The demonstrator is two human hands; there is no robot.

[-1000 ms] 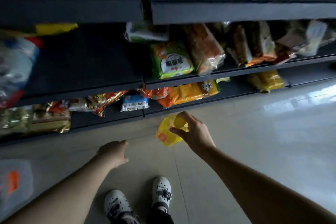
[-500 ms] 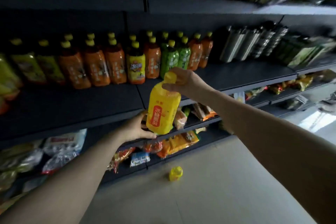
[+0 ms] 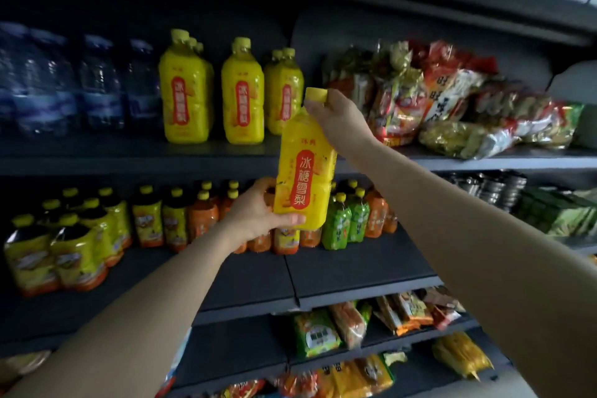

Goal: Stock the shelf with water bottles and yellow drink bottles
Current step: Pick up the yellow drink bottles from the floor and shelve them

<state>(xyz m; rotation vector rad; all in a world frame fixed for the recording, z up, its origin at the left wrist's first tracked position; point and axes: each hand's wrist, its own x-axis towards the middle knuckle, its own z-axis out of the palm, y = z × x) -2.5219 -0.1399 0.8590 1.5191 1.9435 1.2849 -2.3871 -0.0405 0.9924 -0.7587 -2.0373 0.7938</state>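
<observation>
Gripping one yellow plastic drink bottle [image 3: 303, 171] two-handed: our right hand [image 3: 342, 119] closed round its cap, left hand [image 3: 258, 213] under its base, before the dark upper shelf [image 3: 129, 155]; three front yellow bottles [image 3: 240, 94] there.

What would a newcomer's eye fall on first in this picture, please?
The yellow drink bottle, held mid-frame: right hand at its cap, left hand under its base. Behind it, matching yellow bottles stand on the upper shelf, beside dim water bottles at left.
</observation>
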